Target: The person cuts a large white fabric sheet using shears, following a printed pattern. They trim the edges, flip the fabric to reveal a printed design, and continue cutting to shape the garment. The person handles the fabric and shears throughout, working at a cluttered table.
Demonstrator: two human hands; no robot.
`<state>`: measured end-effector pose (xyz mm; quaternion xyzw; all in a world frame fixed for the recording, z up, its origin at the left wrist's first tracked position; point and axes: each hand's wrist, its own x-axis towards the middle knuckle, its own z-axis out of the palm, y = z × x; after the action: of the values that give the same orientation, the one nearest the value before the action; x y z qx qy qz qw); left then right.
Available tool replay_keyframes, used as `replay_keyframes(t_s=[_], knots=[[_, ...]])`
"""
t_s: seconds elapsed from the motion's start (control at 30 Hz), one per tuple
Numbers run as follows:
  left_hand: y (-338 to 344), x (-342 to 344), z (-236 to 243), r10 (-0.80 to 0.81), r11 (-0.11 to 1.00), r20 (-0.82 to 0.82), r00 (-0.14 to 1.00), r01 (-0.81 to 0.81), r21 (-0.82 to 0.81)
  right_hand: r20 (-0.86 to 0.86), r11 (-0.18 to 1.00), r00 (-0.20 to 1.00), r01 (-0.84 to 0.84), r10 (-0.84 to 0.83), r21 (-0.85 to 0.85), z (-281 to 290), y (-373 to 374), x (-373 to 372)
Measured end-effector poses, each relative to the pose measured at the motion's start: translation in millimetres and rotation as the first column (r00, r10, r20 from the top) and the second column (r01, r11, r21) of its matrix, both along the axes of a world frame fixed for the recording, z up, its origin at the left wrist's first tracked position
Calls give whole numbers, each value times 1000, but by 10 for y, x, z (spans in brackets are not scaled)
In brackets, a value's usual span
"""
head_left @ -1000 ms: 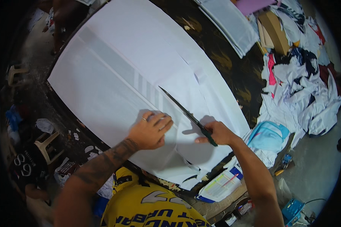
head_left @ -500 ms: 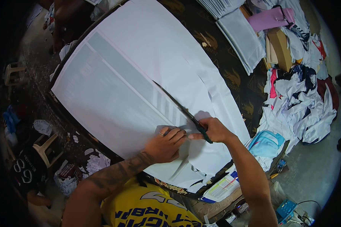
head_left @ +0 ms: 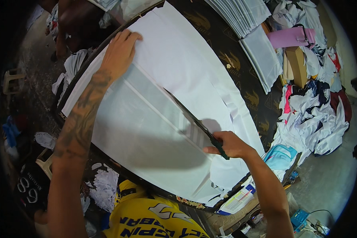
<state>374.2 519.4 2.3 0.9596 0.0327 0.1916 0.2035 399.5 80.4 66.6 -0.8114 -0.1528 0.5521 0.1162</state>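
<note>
My right hand (head_left: 234, 144) is closed around the handles of long, dark scissors (head_left: 191, 116). Their blades lie along the striped edge of a pale grey printed sheet (head_left: 146, 135), pointing up and left. White sheets (head_left: 174, 43) lie around and under it; I cannot tell whether they are cloth or paper. At the far left border of the sheets rests my left hand (head_left: 121, 50), its fingers stretched out on the white surface. A tattooed forearm leads to it, crossing over the left part of the sheet.
Folded pale sheets (head_left: 258, 55) are stacked on the dark patterned tabletop (head_left: 250, 85). A pink bottle (head_left: 289, 37), a cardboard box (head_left: 296, 65) and heaped white scraps (head_left: 305, 119) lie to the right. At lower left, a person in a black shirt (head_left: 29, 184) is near a plastic stool (head_left: 45, 164).
My left hand has left its place beside the scissors and reached up and left to the sheet's far border. The scissors stay in my right hand, nearly in place. The view has shifted slightly.
</note>
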Motion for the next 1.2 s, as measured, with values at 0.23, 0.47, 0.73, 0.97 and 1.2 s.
replay_keyframes(t_s=[0.23,0.47,0.73,0.97,1.2], knots=[[737,-1074,-63,380,906,82,921,-353,-233,-63,999,998,-2,-1,-49,50,476,108],[1386,-2351,-488,838,544,-44,544,-839,-32,-35,998,997,-63,62,-21,33,1040,310],[1429,-2289,-830,867,323,-141,478,-754,-573,-87,983,988,-135,124,-127,56,1706,481],[1307,-2167,-708,839,341,-138,527,-706,-621,-27,975,979,-204,203,-81,-13,2170,666],[1490,-2372,-928,832,280,-243,499,-756,-592,75,997,997,-27,21,75,5,2507,564]])
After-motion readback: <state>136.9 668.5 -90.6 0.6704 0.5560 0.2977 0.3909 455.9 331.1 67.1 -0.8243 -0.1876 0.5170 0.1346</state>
